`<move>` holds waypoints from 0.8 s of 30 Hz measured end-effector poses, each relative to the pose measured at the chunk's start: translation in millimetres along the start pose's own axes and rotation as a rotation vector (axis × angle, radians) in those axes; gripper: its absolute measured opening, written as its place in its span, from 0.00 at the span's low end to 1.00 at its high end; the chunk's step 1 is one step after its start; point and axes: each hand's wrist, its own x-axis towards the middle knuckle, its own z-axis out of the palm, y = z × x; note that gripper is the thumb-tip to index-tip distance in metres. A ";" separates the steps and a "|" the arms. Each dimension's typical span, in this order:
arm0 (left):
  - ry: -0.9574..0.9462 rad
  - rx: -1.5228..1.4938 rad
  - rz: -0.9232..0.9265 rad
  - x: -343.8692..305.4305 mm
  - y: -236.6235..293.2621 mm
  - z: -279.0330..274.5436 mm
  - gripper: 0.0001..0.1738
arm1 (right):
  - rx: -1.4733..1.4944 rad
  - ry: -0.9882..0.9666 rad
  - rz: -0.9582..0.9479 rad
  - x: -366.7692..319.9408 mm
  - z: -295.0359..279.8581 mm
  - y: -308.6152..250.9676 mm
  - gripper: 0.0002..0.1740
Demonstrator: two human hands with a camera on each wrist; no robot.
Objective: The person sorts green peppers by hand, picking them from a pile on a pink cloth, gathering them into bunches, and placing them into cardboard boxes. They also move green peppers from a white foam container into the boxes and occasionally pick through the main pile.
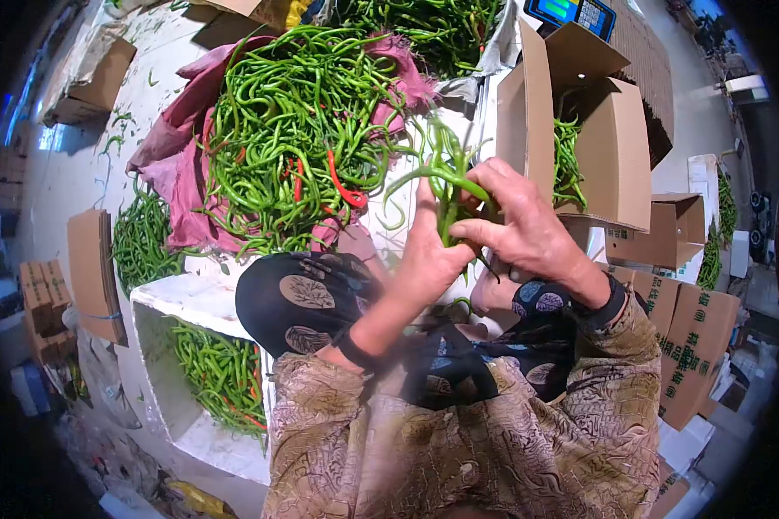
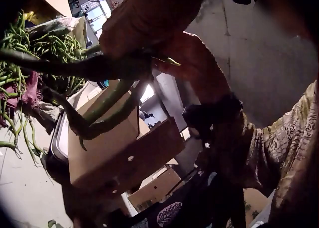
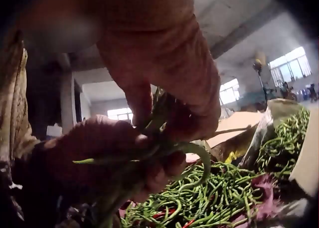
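Both hands meet around a small bunch of long green chili peppers (image 1: pixel 446 177) in front of the person's lap. The left hand (image 1: pixel 430 259) grips the bunch from the left and below. From the right, the right hand (image 1: pixel 528 227) pinches it between thumb and curled fingers. Pepper ends stick out past the fingers; in the left wrist view curved peppers (image 2: pixel 102 111) hang below the dark hand. One bent pepper (image 3: pixel 205 163) shows beside the fingers in the right wrist view. Beyond the hands lies a big heap of green chilies (image 1: pixel 294 121), with some red ones.
Pink cloth (image 1: pixel 169 169) lies under the heap. An open cardboard box (image 1: pixel 627 156) with chilies inside stands at right, near a scale display (image 1: pixel 571 16). A white foam box (image 1: pixel 190 298) holding more chilies is at lower left. Printed cartons (image 1: pixel 697 346) stand at right.
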 end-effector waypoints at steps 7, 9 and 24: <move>-0.074 -0.097 -0.053 -2.7 8.4 -0.6 0.45 | -0.108 -0.098 -0.034 -2.3 -15.0 24.2 0.18; -0.152 0.024 -0.011 1.8 2.4 -3.1 0.45 | -0.174 -0.147 0.086 -6.8 -13.8 32.4 0.18; 0.140 -0.658 -0.287 0.0 -5.5 -1.2 0.30 | 1.173 -0.099 0.381 -17.2 -22.6 50.5 0.24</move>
